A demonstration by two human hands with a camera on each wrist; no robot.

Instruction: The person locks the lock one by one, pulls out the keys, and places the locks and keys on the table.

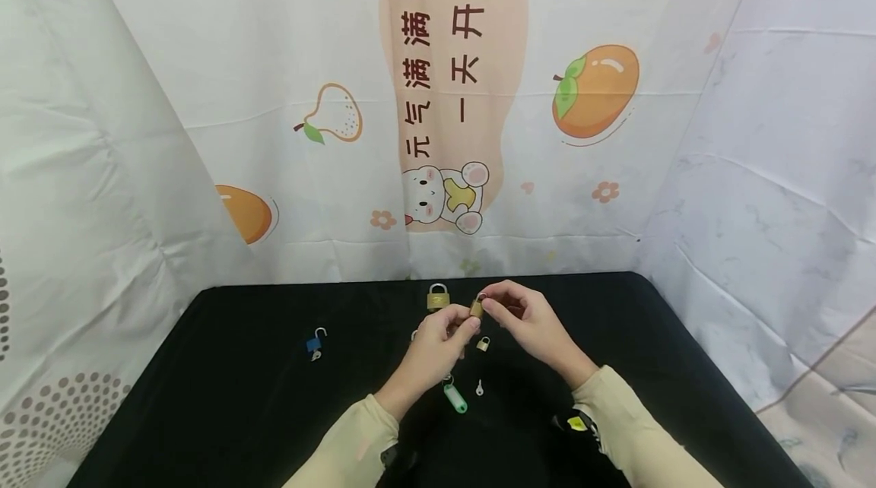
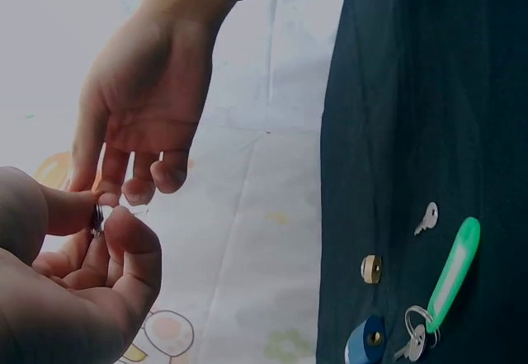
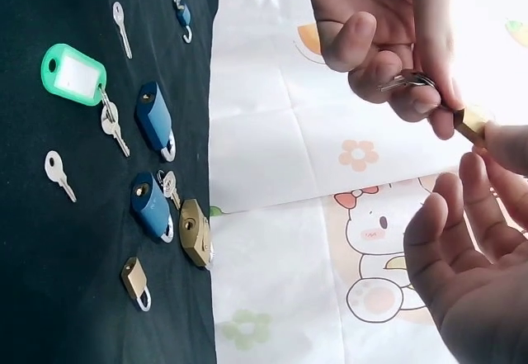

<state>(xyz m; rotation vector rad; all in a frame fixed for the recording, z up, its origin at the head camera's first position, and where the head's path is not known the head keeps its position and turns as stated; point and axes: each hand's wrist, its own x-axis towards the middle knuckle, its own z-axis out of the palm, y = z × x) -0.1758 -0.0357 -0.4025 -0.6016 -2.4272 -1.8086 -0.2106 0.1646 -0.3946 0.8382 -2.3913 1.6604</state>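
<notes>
A small brass padlock [image 3: 471,125] is held up between my two hands, above the far part of the black table. The fingers of my left hand [image 1: 438,340] pinch at its near end, where a small ring with keys [image 3: 406,81] hangs across them. On the other side my right hand [image 1: 537,324] pinches the padlock between thumb and fingertips. From the left wrist, the keys' dark edge [image 2: 97,219] shows between finger and thumb. My fingers partly hide the padlock, and I cannot tell whether a key sits in it.
On the black tablecloth [image 1: 239,397] lie a large brass padlock [image 1: 438,298], a smaller brass padlock [image 1: 483,344], two blue padlocks [image 3: 154,120], a loose key [image 1: 479,388] and a green key tag [image 1: 455,398]. Farther left is an open blue padlock [image 1: 313,344]. A printed curtain [image 1: 582,222] hangs behind.
</notes>
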